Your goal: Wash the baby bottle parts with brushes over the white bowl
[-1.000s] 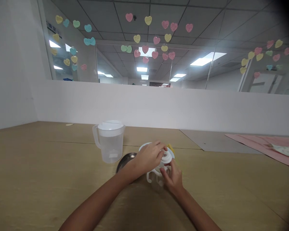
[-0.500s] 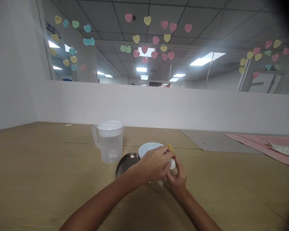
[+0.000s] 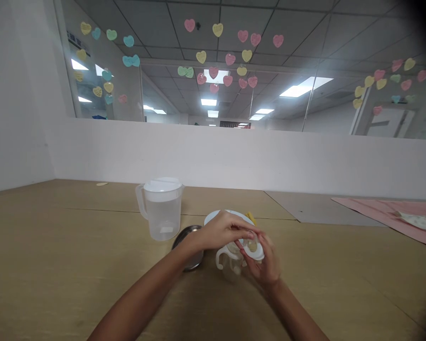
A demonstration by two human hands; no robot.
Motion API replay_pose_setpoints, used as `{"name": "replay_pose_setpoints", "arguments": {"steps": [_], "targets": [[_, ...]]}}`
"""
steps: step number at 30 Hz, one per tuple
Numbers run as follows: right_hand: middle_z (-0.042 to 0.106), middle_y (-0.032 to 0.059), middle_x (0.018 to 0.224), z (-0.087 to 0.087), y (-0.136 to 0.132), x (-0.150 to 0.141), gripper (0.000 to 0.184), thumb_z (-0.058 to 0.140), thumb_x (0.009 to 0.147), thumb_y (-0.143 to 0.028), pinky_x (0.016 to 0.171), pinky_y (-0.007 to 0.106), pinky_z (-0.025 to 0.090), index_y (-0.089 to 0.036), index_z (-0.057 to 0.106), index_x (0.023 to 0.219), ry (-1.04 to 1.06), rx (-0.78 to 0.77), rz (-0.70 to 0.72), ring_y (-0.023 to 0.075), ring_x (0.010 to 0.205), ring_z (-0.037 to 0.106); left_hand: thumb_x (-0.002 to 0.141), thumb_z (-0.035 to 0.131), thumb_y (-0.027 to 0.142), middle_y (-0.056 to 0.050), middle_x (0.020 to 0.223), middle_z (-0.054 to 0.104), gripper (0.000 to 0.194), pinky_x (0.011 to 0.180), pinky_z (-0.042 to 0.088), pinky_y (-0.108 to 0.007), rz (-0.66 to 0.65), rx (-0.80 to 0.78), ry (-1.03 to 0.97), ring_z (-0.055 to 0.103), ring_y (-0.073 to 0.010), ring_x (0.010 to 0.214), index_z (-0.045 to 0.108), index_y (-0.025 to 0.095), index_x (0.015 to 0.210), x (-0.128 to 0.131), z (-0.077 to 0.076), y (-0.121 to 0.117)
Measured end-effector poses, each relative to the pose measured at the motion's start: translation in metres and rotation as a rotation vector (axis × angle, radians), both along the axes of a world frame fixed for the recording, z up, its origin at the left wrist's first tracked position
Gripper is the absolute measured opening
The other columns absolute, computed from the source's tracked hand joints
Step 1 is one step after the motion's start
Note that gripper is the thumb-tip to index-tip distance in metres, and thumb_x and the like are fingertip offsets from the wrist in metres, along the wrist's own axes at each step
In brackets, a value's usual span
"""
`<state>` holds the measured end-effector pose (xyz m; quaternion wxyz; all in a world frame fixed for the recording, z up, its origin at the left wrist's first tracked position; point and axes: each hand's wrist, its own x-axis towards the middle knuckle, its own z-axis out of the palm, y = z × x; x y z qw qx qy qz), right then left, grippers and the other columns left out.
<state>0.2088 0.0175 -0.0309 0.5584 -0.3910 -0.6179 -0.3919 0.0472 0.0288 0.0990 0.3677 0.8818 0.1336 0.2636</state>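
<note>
Both of my hands are over the middle of the table. My left hand (image 3: 223, 230) reaches across with its fingertips on the clear teat in a white ring cap (image 3: 257, 252). My right hand (image 3: 268, 266) grips that ring cap from the right side, tilted so its opening shows. Just below and left of the cap stands a clear baby bottle (image 3: 231, 265) with white curved handles, partly hidden by my fingers. Behind my left hand lies a white plate (image 3: 213, 217), and a yellow piece (image 3: 251, 218) shows at its right edge.
A round metal tray (image 3: 195, 262) lies left of the bottle, partly under my left forearm. A lidded clear pitcher (image 3: 163, 213) holding liquid stands farther left. Grey sheet (image 3: 315, 210) and pink cloth (image 3: 372, 213) lie at the back right, before a white wall (image 3: 234, 158).
The ring cap has moved slightly right and down and turned so its opening shows. My left hand has shifted up, uncovering the bottle's handles.
</note>
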Motion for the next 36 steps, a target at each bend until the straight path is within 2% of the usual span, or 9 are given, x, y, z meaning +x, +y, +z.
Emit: {"name": "replay_pose_setpoints", "arguments": {"steps": [3,7,10,13,17,20,25,31,36], "targets": [[0.059,0.013,0.098,0.004,0.002,0.003,0.05,0.054,0.077,-0.033,0.071,0.042,0.051,-0.02,0.032,0.121,-0.017,0.009,0.035,0.0274,0.089,0.06,0.076,0.056,0.036,-0.005,0.093,0.066,0.033,0.066,0.05,-0.024,-0.021,-0.234,-0.066,0.059,-0.0154,0.078,0.064,0.017,0.101,0.003,-0.004,0.005],[0.057,0.0132,0.102,0.012,0.005,0.004,0.05,0.054,0.078,-0.03,0.072,0.042,0.051,-0.02,0.034,0.122,0.051,0.047,0.132,0.0258,0.092,0.058,0.07,0.062,0.033,-0.007,0.093,0.067,0.032,0.07,0.049,-0.026,0.057,-0.329,-0.184,0.059,-0.0166,0.084,0.066,0.015,0.096,0.01,-0.009,0.012],[0.055,0.0129,0.105,0.013,0.007,0.006,0.052,0.059,0.075,-0.026,0.076,0.041,0.049,-0.02,0.036,0.121,0.14,0.078,0.171,0.0244,0.096,0.055,0.072,0.06,0.036,-0.009,0.1,0.065,0.038,0.069,0.051,-0.028,0.2,-0.397,-0.37,0.058,-0.0179,0.087,0.062,0.014,0.103,0.011,-0.012,0.023],[0.055,0.0128,0.103,0.014,0.011,0.009,0.049,0.06,0.074,-0.03,0.08,0.041,0.045,-0.017,0.041,0.116,0.33,-0.012,0.105,0.0242,0.097,0.053,0.075,0.057,0.035,-0.009,0.105,0.063,0.037,0.072,0.05,-0.029,0.408,-0.229,-0.394,0.058,-0.0181,0.09,0.059,0.015,0.106,0.007,-0.017,0.038],[0.059,0.012,0.092,0.012,0.021,0.017,0.045,0.058,0.071,-0.047,0.078,0.043,0.041,-0.013,0.052,0.1,0.465,-0.365,-0.047,0.0261,0.09,0.053,0.076,0.052,0.025,-0.007,0.105,0.063,0.029,0.084,0.043,-0.034,0.621,0.3,0.036,0.057,-0.0199,0.093,0.059,0.018,0.104,0.003,-0.034,0.054],[0.06,0.0142,0.091,0.005,0.03,0.024,0.046,0.056,0.069,-0.052,0.079,0.045,0.039,-0.012,0.058,0.091,0.395,-0.549,-0.139,0.0283,0.09,0.052,0.08,0.045,0.025,-0.008,0.1,0.064,0.026,0.086,0.041,-0.035,0.6,0.468,0.3,0.057,-0.0214,0.094,0.06,0.017,0.1,0.007,-0.051,0.061],[0.052,0.0197,0.109,-0.008,0.039,0.026,0.045,0.052,0.07,-0.055,0.083,0.049,0.034,-0.013,0.064,0.081,0.285,-0.605,-0.286,0.0343,0.106,0.043,0.083,0.037,0.026,-0.009,0.094,0.065,0.029,0.078,0.043,-0.03,0.516,0.442,0.386,0.058,-0.0198,0.087,0.063,0.017,0.09,0.009,-0.072,0.071],[0.049,0.0208,0.113,-0.011,0.039,0.025,0.047,0.049,0.072,-0.056,0.085,0.053,0.032,-0.013,0.067,0.083,0.284,-0.708,-0.271,0.0372,0.111,0.038,0.078,0.041,0.021,-0.005,0.092,0.066,0.026,0.067,0.043,-0.022,0.377,0.396,0.449,0.059,-0.015,0.079,0.064,0.018,0.091,0.004,-0.078,0.077],[0.048,0.0211,0.112,-0.013,0.04,0.027,0.048,0.05,0.071,-0.055,0.087,0.051,0.034,-0.013,0.066,0.086,0.309,-0.774,-0.22,0.0362,0.112,0.038,0.079,0.04,0.026,-0.006,0.082,0.067,0.027,0.061,0.041,-0.022,0.373,0.38,0.488,0.058,-0.015,0.069,0.065,0.016,0.081,0.003,-0.079,0.077]]}}
